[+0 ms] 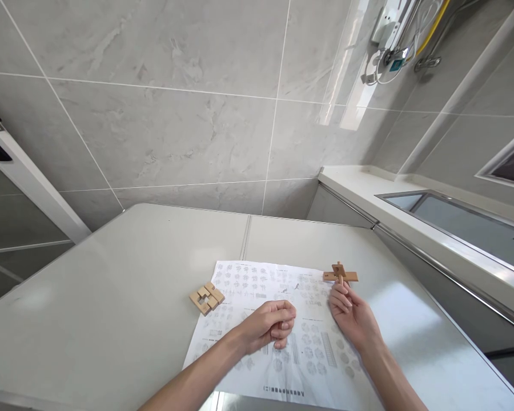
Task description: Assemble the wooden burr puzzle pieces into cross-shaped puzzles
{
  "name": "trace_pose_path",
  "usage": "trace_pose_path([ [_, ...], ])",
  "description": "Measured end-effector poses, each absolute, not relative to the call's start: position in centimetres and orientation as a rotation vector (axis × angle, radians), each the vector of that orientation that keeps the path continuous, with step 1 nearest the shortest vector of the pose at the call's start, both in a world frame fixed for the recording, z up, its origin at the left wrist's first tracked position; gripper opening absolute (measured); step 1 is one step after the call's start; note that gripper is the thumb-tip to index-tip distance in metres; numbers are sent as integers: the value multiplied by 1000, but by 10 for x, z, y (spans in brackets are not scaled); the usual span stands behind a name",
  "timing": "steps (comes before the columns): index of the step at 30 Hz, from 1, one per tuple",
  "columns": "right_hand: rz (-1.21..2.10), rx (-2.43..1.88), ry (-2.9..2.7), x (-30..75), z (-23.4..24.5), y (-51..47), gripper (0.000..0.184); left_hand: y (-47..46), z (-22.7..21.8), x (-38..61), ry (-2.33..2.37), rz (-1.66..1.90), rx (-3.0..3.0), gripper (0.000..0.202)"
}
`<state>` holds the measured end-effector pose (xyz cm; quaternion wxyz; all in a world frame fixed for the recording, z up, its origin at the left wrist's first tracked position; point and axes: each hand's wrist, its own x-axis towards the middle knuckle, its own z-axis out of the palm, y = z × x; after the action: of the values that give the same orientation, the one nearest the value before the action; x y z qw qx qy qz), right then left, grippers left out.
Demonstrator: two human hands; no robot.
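1. Placement: the wooden cross [340,275] stands at the far right corner of the instruction sheet [257,285], at about 1 o'clock from the right hand [353,317].
2. Axis: its long bar lies flat and runs from 9 to 3 o'clock. A shorter piece rises upright through the middle.
3. Grip: the right fingers [341,292] are pressed together, and their tips appear to pinch the cross's near stub. The palm is turned up.
4. Doing it well: I judge that a low, light pinch close to the joint keeps the bars from twisting apart. Keeping the long bar level on the countertop [132,285] should also help.
5. Left hand [268,325]: it rests on the sheet at 8 o'clock from the cross, with the fingers curled into a loose fist. Whether it encloses anything cannot be told.
6. Loose notched wooden bars [206,298] lie bunched at 9 o'clock, touching the sheet's left edge and well apart from both hands.
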<state>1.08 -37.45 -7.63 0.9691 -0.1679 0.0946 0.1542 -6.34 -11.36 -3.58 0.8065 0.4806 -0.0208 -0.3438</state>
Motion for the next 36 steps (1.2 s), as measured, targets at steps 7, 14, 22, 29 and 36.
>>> trace_pose_path([
  [7, 293, -356, 185, 12, -77, -374, 23, -113, -35, -64, -46, -728, 1032, 40],
  [14, 311, -458, 153, 12, -75, -373, 22, -114, -33, -65, -55, -723, 1063, 44],
  [22, 429, -806, 79, 3, -69, -357, 39, -112, -24, -63, -101, -657, 1212, 47],
  [29, 527, -1171, -23, -12, -58, -343, 36, -91, 4, -63, -196, -453, 1675, 39],
  [36, 542, -1357, -105, -16, -49, -339, 42, -29, 7, -89, -21, 22, 2180, 21],
])
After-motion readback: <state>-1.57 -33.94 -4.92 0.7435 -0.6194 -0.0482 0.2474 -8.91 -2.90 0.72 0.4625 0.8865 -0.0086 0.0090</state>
